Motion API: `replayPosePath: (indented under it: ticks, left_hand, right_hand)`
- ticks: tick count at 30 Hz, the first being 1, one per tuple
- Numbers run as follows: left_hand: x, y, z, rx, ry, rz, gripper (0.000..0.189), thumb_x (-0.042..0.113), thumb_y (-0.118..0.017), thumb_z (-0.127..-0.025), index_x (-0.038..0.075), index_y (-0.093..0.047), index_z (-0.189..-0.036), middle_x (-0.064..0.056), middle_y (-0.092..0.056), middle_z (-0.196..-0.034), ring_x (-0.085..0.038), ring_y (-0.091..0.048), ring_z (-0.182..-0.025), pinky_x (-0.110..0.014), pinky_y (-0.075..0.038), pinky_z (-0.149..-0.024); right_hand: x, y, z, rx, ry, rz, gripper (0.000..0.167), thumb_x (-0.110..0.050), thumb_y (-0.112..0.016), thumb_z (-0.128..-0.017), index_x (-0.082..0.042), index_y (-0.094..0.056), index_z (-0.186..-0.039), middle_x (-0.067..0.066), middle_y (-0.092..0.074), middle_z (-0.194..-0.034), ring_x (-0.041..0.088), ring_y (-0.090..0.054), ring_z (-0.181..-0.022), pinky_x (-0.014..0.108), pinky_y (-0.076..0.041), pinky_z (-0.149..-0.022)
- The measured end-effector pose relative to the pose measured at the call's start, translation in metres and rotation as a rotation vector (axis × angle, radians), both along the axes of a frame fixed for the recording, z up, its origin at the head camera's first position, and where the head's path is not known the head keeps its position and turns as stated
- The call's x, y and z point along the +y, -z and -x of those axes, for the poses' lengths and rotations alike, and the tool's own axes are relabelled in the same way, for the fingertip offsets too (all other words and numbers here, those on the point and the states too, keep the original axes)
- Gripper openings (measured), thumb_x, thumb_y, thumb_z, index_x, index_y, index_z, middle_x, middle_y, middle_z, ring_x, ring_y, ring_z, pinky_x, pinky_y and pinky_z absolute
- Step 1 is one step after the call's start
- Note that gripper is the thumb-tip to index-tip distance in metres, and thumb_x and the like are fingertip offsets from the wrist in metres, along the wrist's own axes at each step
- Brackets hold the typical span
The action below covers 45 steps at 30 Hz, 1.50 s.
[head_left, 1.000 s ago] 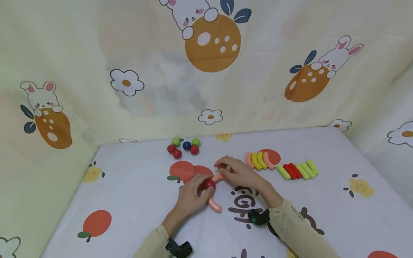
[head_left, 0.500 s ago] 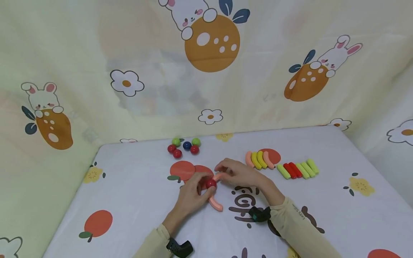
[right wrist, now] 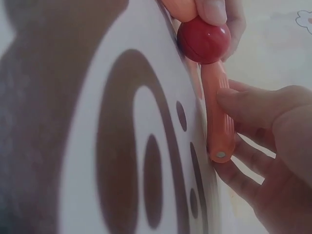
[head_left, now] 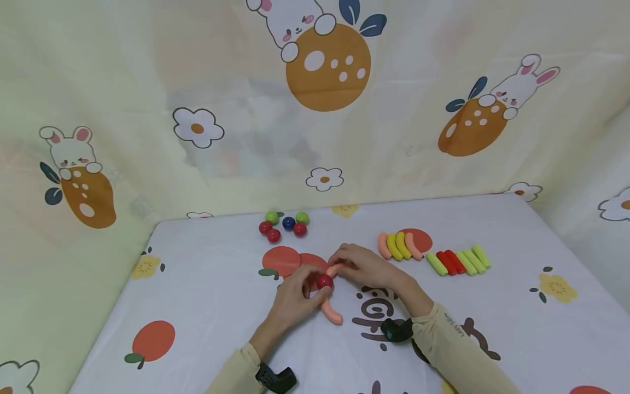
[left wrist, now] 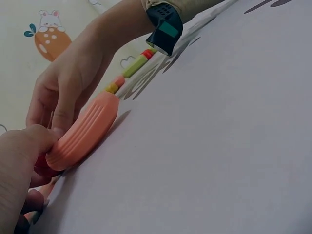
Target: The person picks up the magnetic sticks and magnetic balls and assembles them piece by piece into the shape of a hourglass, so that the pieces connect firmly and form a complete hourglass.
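1. Head view: my left hand [head_left: 293,298] has its thumb and fingers curled round the held red ball [head_left: 324,281], low over the worktop [head_left: 211,284]
2. On the far right side of the held red ball, my right hand [head_left: 366,266] pinches the far pink stick [right wrist: 219,124], thumb on one face and fingers behind; its outer end shows a pale disc [right wrist: 221,155], and its inner end appears to meet the ball
3. On the near side of the held red ball, the near pink stick [head_left: 332,313] curves away; my thumb partly hides where the two come together
4. Beyond the held red ball and to its left lie six loose balls [head_left: 289,223]; beyond it and to its right, four curved pieces [head_left: 403,245], then six straight sticks [head_left: 436,264] further right
5. I judge the step in hand to be seating the far pink stick against the held red ball
6. Next, I think, calls for a steady ball, a gentle inward press, and a check that both sticks hold before my fingers let go
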<state>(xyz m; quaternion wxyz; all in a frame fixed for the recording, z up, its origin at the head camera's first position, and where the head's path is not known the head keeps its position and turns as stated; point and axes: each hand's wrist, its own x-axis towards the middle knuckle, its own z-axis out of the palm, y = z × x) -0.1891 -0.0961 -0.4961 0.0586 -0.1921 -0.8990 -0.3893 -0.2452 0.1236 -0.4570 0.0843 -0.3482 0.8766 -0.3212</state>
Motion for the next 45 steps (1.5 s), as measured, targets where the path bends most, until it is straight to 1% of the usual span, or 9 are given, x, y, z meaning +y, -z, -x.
replayPosePath:
  ticks: [5, 12, 19, 24, 30, 35, 38, 42, 45]
  left_hand:
    - [0.001, -0.002, -0.002, -0.037, -0.016, -0.021, 0.037, 0.039, -0.072, -0.081, 0.026, -0.054, -0.111, 0.007, -0.056, -0.08, -0.006, -0.047, -0.062, -0.018, -0.04, -0.052]
    - [0.001, -0.001, -0.001, 0.011, -0.006, 0.01, 0.038, 0.036, -0.07, -0.082, 0.026, -0.053, -0.115, 0.01, -0.057, -0.087, -0.004, -0.047, -0.065, -0.017, -0.041, -0.055]
    - [0.0, 0.001, 0.0, 0.111, 0.053, 0.035, 0.039, 0.034, -0.065, -0.085, 0.023, -0.054, -0.121, 0.008, -0.058, -0.099, -0.003, -0.049, -0.074, -0.016, -0.044, -0.062]
    - [0.001, 0.001, 0.0, 0.114, 0.059, 0.035, 0.037, 0.035, -0.064, -0.085, 0.025, -0.055, -0.12, 0.008, -0.057, -0.097, -0.003, -0.048, -0.074, -0.016, -0.043, -0.061]
    - [0.0, 0.001, 0.001, 0.106, 0.048, 0.035, 0.036, 0.037, -0.064, -0.085, 0.027, -0.056, -0.119, 0.009, -0.055, -0.093, -0.003, -0.048, -0.073, -0.015, -0.042, -0.06]
    - [0.0, 0.001, 0.001, 0.105, 0.049, 0.042, 0.037, 0.037, -0.064, -0.085, 0.027, -0.056, -0.12, 0.009, -0.055, -0.094, -0.003, -0.048, -0.074, -0.015, -0.042, -0.061]
    - [0.0, 0.001, 0.002, 0.101, 0.05, 0.037, 0.036, 0.036, -0.064, -0.085, 0.026, -0.055, -0.118, 0.008, -0.056, -0.096, -0.003, -0.048, -0.074, -0.016, -0.042, -0.061]
    - [0.0, 0.001, 0.001, 0.095, 0.041, 0.035, 0.035, 0.034, -0.066, -0.084, 0.026, -0.056, -0.116, 0.009, -0.056, -0.095, -0.003, -0.048, -0.074, -0.016, -0.042, -0.061]
    - [0.0, 0.0, 0.001, 0.096, 0.035, 0.04, 0.035, 0.033, -0.067, -0.083, 0.025, -0.056, -0.115, 0.01, -0.056, -0.094, -0.003, -0.048, -0.073, -0.016, -0.042, -0.061]
  right_hand:
    - [0.002, -0.001, 0.0, -0.037, 0.018, 0.03, 0.024, -0.026, -0.062, -0.091, -0.019, -0.064, -0.114, -0.008, -0.06, -0.102, 0.009, -0.051, -0.089, 0.023, -0.047, -0.078]
    - [-0.008, -0.012, 0.01, -0.103, 0.096, 0.057, 0.027, -0.018, -0.054, -0.095, -0.013, -0.059, -0.121, 0.003, -0.059, -0.111, 0.015, -0.055, -0.095, 0.03, -0.049, -0.083]
    - [-0.035, -0.022, 0.037, -0.03, 0.112, -0.03, 0.033, -0.016, -0.053, -0.095, -0.013, -0.054, -0.128, 0.007, -0.055, -0.126, 0.023, -0.053, -0.114, 0.04, -0.047, -0.095]
    - [-0.052, -0.022, 0.049, 0.063, 0.072, -0.161, 0.041, -0.013, -0.052, -0.094, -0.013, -0.049, -0.134, 0.007, -0.046, -0.14, 0.023, -0.047, -0.128, 0.044, -0.041, -0.104]
    - [-0.066, -0.015, 0.052, 0.133, 0.043, -0.261, 0.051, -0.011, -0.049, -0.094, -0.019, -0.039, -0.143, 0.006, -0.03, -0.153, 0.023, -0.03, -0.142, 0.044, -0.035, -0.109]
    - [-0.073, -0.013, 0.051, 0.182, 0.051, -0.278, 0.053, -0.012, -0.048, -0.095, -0.021, -0.035, -0.145, 0.004, -0.031, -0.153, 0.023, -0.034, -0.14, 0.041, -0.035, -0.11]
    - [-0.077, -0.014, 0.051, 0.226, 0.063, -0.272, 0.055, -0.011, -0.05, -0.094, -0.02, -0.034, -0.146, 0.006, -0.038, -0.145, 0.022, -0.044, -0.127, 0.038, -0.044, -0.102]
    - [-0.08, -0.015, 0.053, 0.245, 0.061, -0.276, 0.052, -0.01, -0.052, -0.094, -0.018, -0.039, -0.143, 0.005, -0.041, -0.135, 0.017, -0.047, -0.112, 0.031, -0.048, -0.093]
    - [-0.081, -0.015, 0.055, 0.238, 0.049, -0.264, 0.045, -0.009, -0.051, -0.094, -0.015, -0.047, -0.138, 0.006, -0.04, -0.142, 0.02, -0.045, -0.125, 0.034, -0.042, -0.103]
